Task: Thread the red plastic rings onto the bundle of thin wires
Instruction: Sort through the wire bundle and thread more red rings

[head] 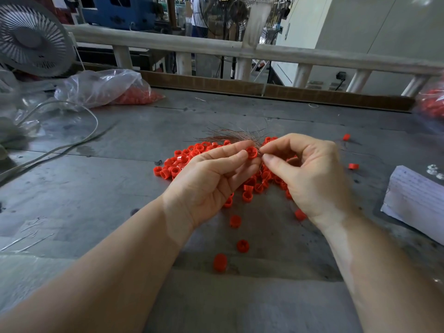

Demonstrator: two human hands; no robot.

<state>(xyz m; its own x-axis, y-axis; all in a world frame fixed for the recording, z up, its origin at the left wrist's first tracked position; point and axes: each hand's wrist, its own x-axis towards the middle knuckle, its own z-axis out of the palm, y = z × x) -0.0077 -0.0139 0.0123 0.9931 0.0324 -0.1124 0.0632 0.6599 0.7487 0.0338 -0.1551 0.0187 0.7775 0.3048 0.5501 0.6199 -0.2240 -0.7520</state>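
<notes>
Between left hand (pixel 211 179) fingertips, red ring (pixel 251 152)

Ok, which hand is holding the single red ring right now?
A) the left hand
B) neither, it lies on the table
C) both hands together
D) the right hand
A: the left hand pinches the red ring at its fingertips, while the right hand pinches the bundle of thin wires beside it.

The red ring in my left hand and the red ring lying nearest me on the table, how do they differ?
The held ring is pinched at the fingertips of the left hand, lifted above the pile of rings; the nearest ring lies loose on the table, apart from the pile. The held ring shows its open end to the camera; the nearest ring shows mostly its side. Both are red plastic.
</notes>
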